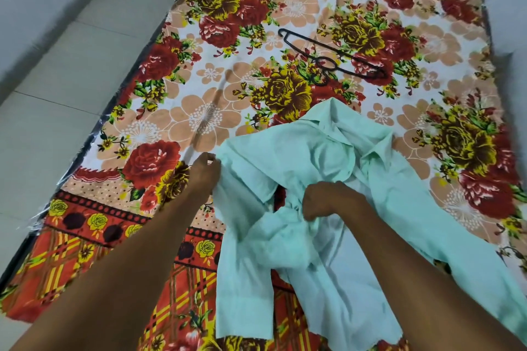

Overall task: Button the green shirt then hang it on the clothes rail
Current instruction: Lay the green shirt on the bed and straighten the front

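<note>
Both hands (204, 172) (328, 201) gripping crumpled green shirt (313, 251), black hanger (332, 58) beyond on floral sheet (199, 94)

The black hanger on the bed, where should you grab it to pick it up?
Probably by the neck just under its hook. The hanger lies flat on the floral sheet, beyond the green shirt, hook pointing toward the person. Reach over the shirt and pinch it from above there.
</note>
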